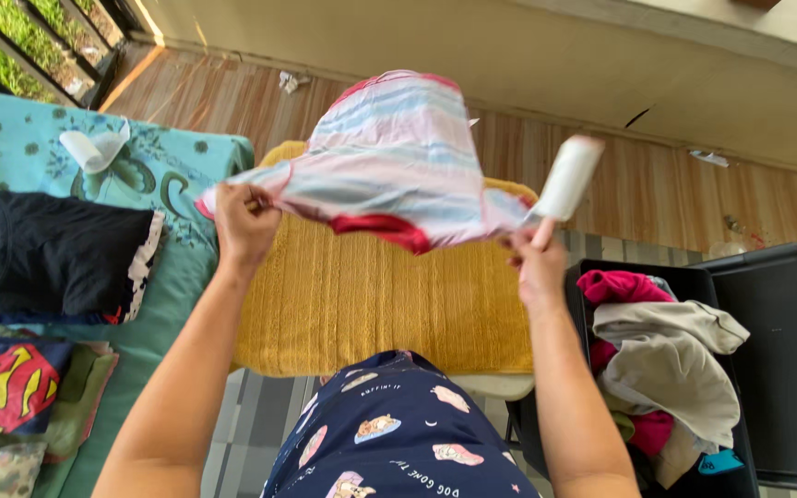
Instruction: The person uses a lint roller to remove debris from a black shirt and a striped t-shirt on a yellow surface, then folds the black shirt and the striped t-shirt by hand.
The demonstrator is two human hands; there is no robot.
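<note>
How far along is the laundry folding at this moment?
Done: a folded black garment and other folded pieces lie on the teal bedsheet. In hand: left hand and right hand hold a pastel striped shirt over the yellow towel. Left: clothes fill the black bin.

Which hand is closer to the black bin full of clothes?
Right. The right hand grips the striped garment just beside the black bin; the left hand holds the garment's other side, across the yellow towel.
</note>
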